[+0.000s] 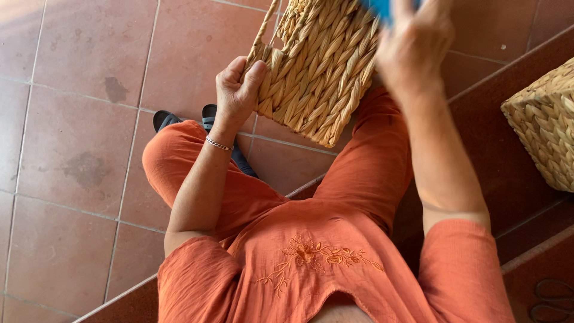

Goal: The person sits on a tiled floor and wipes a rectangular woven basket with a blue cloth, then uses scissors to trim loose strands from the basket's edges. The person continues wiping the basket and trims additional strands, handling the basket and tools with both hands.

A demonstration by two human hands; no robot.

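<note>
**Head view: woven basket held over the knees, both hands at work on it**

Head view, looking straight down. The left hand [238, 90] is closed on the lower left corner of a woven straw basket [317, 72], thumb pressed on the braided face and fingers wrapped behind the edge; a thin bracelet [219, 144] sits at that wrist. The right hand [412, 42] is blurred at the basket's upper right side, with a blue object [382, 9] showing at its fingertips near the top edge of the picture; whether the hand grips it, and how far the fingers are curled, cannot be told.

The basket hangs tilted just ahead of the person's knees, its long axis running from the lower corner near the right thigh up and away toward the top of the picture. It lies between the two hands, the left one holding it firmly, the right one touching or just beside its far side.

Below are the orange trousers [365, 173] and embroidered orange tunic [311, 263], dark sandals [179, 119] on the terracotta tile floor [72, 119]. A second woven basket [541, 125] rests on the dark red step [496, 155] to the right, well apart.
</note>
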